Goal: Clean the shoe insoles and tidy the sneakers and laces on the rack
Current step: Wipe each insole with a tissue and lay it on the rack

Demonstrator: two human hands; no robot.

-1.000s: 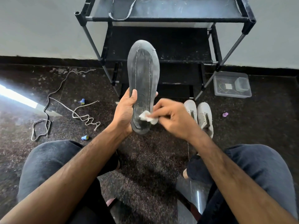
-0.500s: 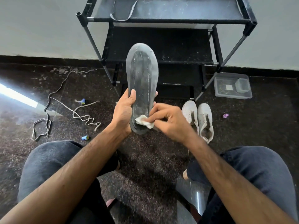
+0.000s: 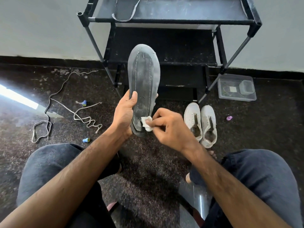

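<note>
Nearby, clear tub (image 3: 236, 94) (small box (image 3: 246, 87) inside) beside rack (image 3: 172, 22).

Daylight is streaming in from my left, glaring as a blown-out white strip on the dark floor (image 3: 148, 162). My right hand (image 3: 171, 129) is blurring slightly. The wide lens is bending the rack (image 3: 172, 22) and wall (image 3: 41, 27) at the edges.

left hand (image 3: 124, 115) grips grey insole (image 3: 144, 83) upright, thumb across its front, fingers behind | right hand (image 3: 171, 127) pinches white wipe (image 3: 146, 123) at fingertips, pressed on insole heel | white sneakers (image 3: 199, 124) on floor just right of right-hand fingers | laces (image 3: 69, 111) left of left hand | black rack (image 3: 166, 38) behind insole
</note>
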